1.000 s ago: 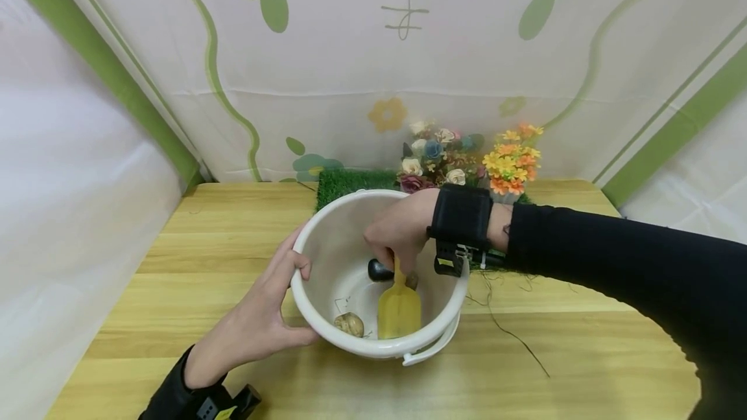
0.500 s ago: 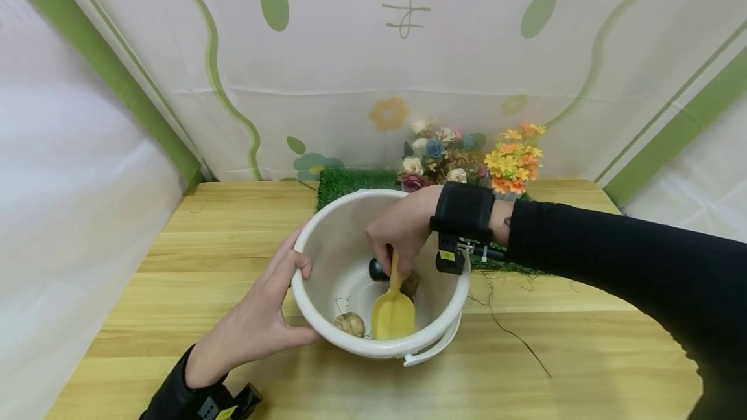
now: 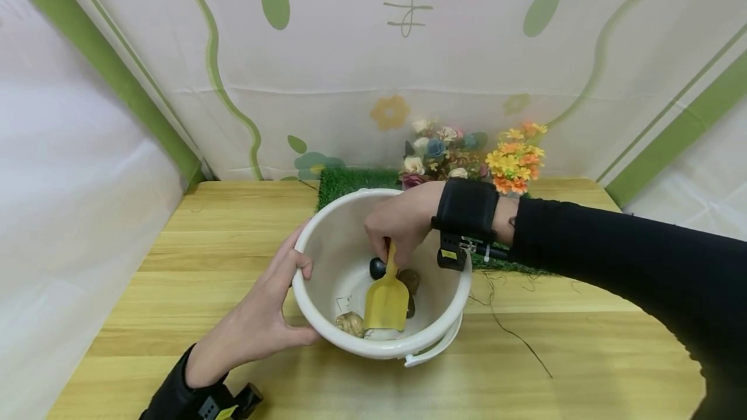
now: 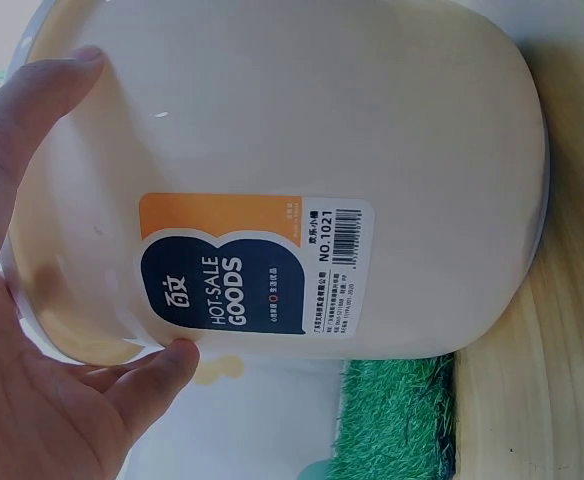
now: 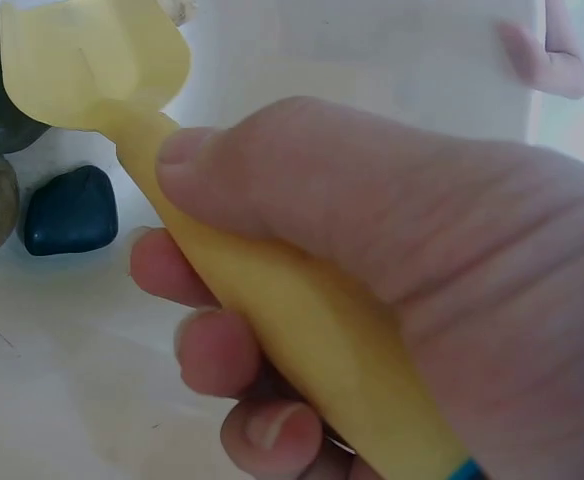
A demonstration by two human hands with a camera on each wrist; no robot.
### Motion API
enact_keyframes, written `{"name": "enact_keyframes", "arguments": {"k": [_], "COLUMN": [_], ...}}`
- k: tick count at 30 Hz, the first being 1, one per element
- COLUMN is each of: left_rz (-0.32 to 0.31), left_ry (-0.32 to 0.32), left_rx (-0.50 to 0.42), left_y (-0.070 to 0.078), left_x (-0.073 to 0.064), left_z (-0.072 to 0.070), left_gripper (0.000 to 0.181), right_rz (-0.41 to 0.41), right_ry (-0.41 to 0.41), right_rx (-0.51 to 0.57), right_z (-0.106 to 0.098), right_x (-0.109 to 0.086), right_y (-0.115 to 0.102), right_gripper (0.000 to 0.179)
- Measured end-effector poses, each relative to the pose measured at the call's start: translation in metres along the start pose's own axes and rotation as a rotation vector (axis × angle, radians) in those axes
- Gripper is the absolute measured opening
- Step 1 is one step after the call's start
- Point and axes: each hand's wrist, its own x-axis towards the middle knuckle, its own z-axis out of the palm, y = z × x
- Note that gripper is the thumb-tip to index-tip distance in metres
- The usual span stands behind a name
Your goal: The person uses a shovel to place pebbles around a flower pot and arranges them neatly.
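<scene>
A white bucket [image 3: 309,313] stands on the wooden table, its mouth tipped toward the head camera's view. My left hand [image 3: 257,316] grips its left rim, fingertips over the edge and thumb along the outside; the left wrist view shows a label [image 4: 257,265] on its wall. Inside the bucket, my right hand [image 3: 403,219] holds a yellow toy shovel [image 3: 386,303] by the handle, blade down near the bottom. Beside the blade lie a tan stone [image 3: 350,324], a black stone [image 5: 72,212], a brown stone [image 3: 410,279] and a dark grey stone [image 5: 2,105].
Behind the bucket lies a green artificial grass mat [image 3: 356,180]. Pale roses [image 3: 434,148] and yellow-orange flowers [image 3: 513,161] stand there at the back. The bucket's handle [image 3: 434,349] hangs at its front right. A thin dark strand [image 3: 519,339] lies on the table [image 3: 583,355].
The shovel's blade has shifted left and slightly up inside the bucket, beside the tan stone. More of the brown and dark stones shows to its right. The left hand keeps its hold.
</scene>
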Motion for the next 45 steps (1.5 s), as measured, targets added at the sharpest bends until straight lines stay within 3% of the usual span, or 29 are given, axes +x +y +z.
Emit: {"name": "enact_keyframes", "arguments": {"k": [2,5,10,13,18,25,30,37,45], "left_rz": [0.005,0.004,0.002,0.008,0.012,0.000,-0.017,-0.018,-0.027], "left_ry": [0.002,0.001,-0.001,0.001,0.004,0.004,-0.001,-0.010,-0.016], "left_rx": [-0.001,0.000,0.003,0.002,-0.001,-0.007,-0.007,-0.004,0.008], "left_y": [0.000,0.000,-0.001,-0.001,-0.001,0.000,0.001,0.000,-0.027], "left_x": [0.000,0.000,0.000,0.000,0.000,0.000,0.001,0.000,-0.009], "left_z": [0.000,0.000,0.000,0.000,0.001,0.001,0.000,0.000,0.007], "left_gripper": [0.059,0.059,0.058,0.058,0.059,0.059,0.060,0.059,0.064], "right_rz": [0.014,-0.043,-0.151,-0.142,-0.113,-0.104,-0.076,-0.123,-0.062], "right_ry": [0.001,-0.018,-0.051,-0.057,-0.069,-0.085,-0.085,-0.058,-0.025], "right_rx": [-0.004,0.015,0.029,-0.002,0.004,0.173,0.227,0.244,0.267], "right_z": [-0.001,0.002,0.031,0.043,0.034,0.007,0.004,0.003,-0.003], "right_x": [0.000,0.005,0.033,0.043,0.034,0.007,0.002,0.000,-0.006], "right_y": [-0.003,0.001,0.051,0.067,0.047,0.007,0.007,0.020,0.013], "right_gripper": [0.029,0.032,0.032,0.030,0.020,0.004,0.006,0.009,0.012]}}
